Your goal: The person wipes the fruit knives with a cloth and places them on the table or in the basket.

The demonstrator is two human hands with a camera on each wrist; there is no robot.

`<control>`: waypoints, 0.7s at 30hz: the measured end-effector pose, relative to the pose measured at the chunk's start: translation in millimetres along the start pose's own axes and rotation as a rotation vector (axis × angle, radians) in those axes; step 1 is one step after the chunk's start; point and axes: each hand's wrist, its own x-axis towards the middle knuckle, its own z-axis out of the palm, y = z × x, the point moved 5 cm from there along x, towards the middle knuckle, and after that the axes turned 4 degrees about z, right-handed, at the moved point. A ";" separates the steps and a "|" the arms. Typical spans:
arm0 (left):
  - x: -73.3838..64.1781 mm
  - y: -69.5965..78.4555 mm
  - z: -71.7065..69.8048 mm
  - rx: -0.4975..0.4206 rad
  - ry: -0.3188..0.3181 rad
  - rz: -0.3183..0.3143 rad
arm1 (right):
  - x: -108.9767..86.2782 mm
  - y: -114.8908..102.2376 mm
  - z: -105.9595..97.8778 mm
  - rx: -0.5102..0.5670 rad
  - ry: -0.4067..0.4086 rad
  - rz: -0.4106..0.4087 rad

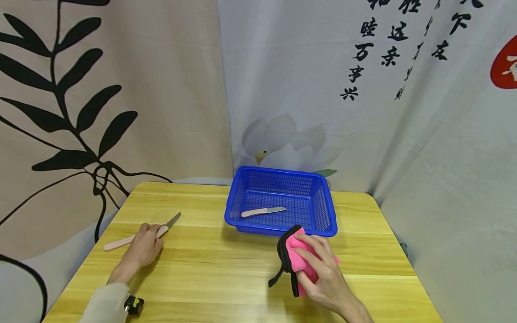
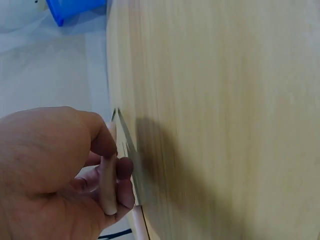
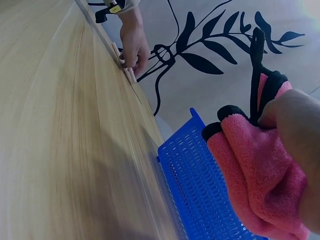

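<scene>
At the left of the table, my left hand (image 1: 143, 246) pinches a knife by its pink handle (image 2: 107, 185). A second pink knife handle (image 1: 118, 243) extends out to the left of this hand, close to the tabletop. A grey blade (image 1: 173, 220) points away to the right; the overlap hides which handle it belongs to. My right hand (image 1: 325, 278) grips a folded pink cloth (image 3: 262, 175) with black edging and a black loop, just in front of the blue basket (image 1: 274, 231). Inside the basket lies another pale-handled knife (image 1: 262, 211), blade to the right.
The wooden table (image 1: 210, 273) has its far edge against a hanging curtain (image 1: 173, 89) printed with dark leaves and writing. The basket stands near that far edge, right of centre. A small black device (image 1: 134, 305) sits at my left sleeve.
</scene>
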 end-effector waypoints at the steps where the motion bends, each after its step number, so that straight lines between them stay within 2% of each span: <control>1: -0.5 1.7 -0.3 -0.004 0.003 0.005 | 0.0 0.0 -0.1 -0.001 0.001 0.000; 5: -2.5 13.0 -3.4 -0.023 0.049 0.046 | -0.5 0.4 0.1 -0.008 0.004 0.004; 8: -4.1 28.4 -8.1 -0.043 0.112 0.087 | -0.5 0.5 0.6 -0.016 0.007 0.004; 13: -8.4 64.5 -19.8 -0.076 0.196 0.147 | 4.2 -0.6 0.6 -0.017 0.021 -0.011; 16: -10.1 88.5 -25.1 -0.111 0.213 0.180 | 9.6 -1.2 0.2 -0.021 0.034 -0.024; 21: -9.5 125.7 -26.0 -0.136 0.247 0.271 | 20.2 -2.4 0.8 -0.028 0.054 -0.050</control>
